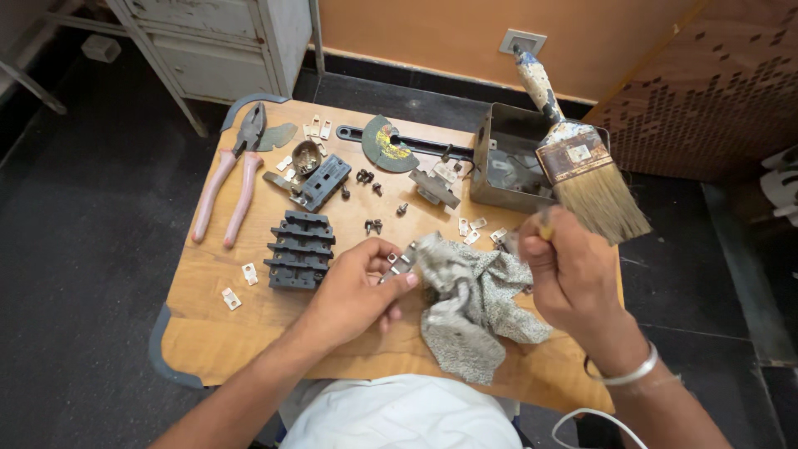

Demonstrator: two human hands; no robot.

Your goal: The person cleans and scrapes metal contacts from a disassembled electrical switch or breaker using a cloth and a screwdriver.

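My left hand (353,291) pinches a small bent metal clip (400,263) between thumb and fingers, right beside a crumpled grey cloth (470,308) on the wooden table (216,333). My right hand (573,278) is closed in a fist over the cloth's right side. A thin tool with a yellowish end (544,224) sticks out of its top. What the tool is cannot be made out. A wide, worn paint brush (582,158) leans just beyond that hand, bristles down.
An open grey metal box (503,162) stands behind the brush. Pink-handled pliers (229,187) lie at the left, with black terminal blocks (299,249), dark screws (371,225) and several small pale clips (249,273) scattered around. A metal cabinet (216,41) stands behind the table.
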